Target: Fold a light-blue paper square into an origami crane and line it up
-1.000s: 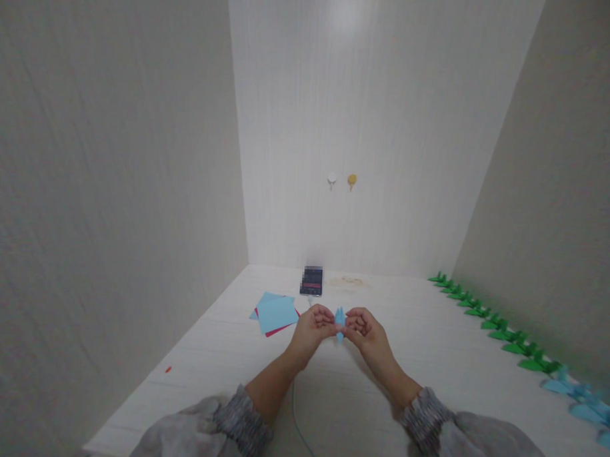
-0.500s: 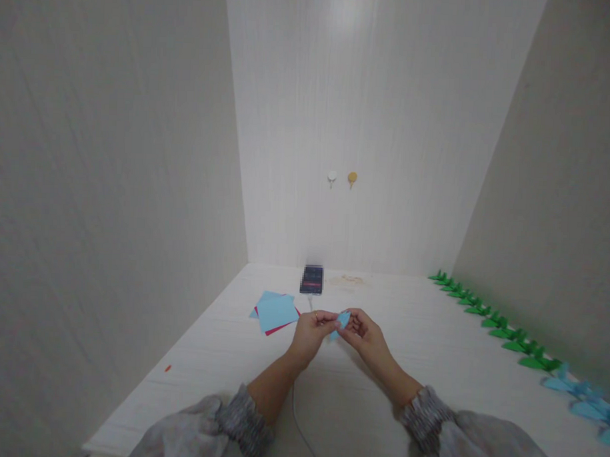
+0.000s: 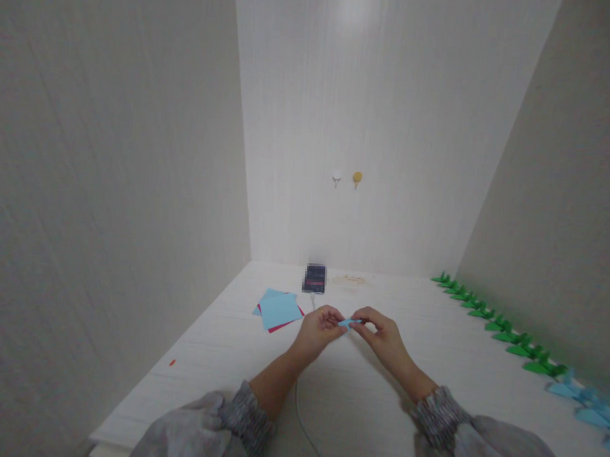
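A small folded piece of light-blue paper is held up over the table between both hands. My left hand pinches its left end between thumb and fingers. On the other end, my right hand grips it with thumb and forefinger. The paper looks narrow and nearly edge-on, and the fingertips cover part of it. Left of my left hand lies a loose stack of square paper sheets, light blue on top with red edges showing underneath.
A phone lies near the back wall, with a white cable running toward me. Folded green paper pieces and light-blue ones line the right side. A small orange-red scrap lies at left. Two hooks are on the wall.
The folded paper has turned from an upright, pointed view to a flatter, narrower one. My right hand has shifted slightly right, and the camera view has moved a little.
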`<action>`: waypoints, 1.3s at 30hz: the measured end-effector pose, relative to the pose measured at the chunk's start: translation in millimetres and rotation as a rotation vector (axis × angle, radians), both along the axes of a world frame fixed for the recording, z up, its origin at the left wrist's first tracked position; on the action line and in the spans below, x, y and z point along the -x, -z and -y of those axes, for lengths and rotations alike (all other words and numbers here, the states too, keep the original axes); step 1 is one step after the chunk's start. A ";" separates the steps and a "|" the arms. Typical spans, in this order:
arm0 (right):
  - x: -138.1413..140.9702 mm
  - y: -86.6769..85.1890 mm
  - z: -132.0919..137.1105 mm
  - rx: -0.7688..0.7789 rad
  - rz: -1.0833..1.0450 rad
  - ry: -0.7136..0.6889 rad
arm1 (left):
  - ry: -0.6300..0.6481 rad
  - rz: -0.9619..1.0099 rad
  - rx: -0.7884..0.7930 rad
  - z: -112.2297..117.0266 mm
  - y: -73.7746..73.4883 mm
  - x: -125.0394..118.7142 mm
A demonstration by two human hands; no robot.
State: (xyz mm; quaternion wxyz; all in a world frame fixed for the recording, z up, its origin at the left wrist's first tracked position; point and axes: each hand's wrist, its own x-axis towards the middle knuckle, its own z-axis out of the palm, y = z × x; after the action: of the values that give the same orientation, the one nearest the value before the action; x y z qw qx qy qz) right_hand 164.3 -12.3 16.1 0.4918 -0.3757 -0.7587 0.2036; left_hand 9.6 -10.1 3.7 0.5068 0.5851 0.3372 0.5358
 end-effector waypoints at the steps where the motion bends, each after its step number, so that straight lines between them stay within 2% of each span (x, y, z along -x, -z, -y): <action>1: -0.6 -0.8 0.1 -0.015 0.008 -0.006 | -0.011 -0.027 -0.006 -0.2 1.1 0.3; 6: -3.6 -2.6 0.2 -0.062 0.051 -0.059 | -0.020 -0.135 -0.008 -1.7 6.2 1.2; 21: -2.9 -1.5 0.6 -0.012 0.087 -0.014 | -0.022 -0.128 -0.018 -1.5 6.3 -0.1; 25: -2.6 -2.1 -0.4 -0.006 0.085 -0.068 | -0.021 -0.159 -0.038 -0.5 6.2 -0.1; 31: -3.2 -4.9 -1.5 0.056 0.107 -0.121 | -0.094 -0.294 -0.213 3.7 2.4 3.0; 39: -6.6 -5.1 -1.4 0.000 0.156 -0.096 | -0.186 -0.456 -0.407 5.8 -2.2 6.2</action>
State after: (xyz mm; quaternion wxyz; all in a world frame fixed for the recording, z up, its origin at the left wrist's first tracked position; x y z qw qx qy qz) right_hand 170.9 -10.9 21.2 0.4208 -0.3535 -0.8119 0.1969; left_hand 3.4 -15.9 5.8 0.2395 0.7461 0.3802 0.4913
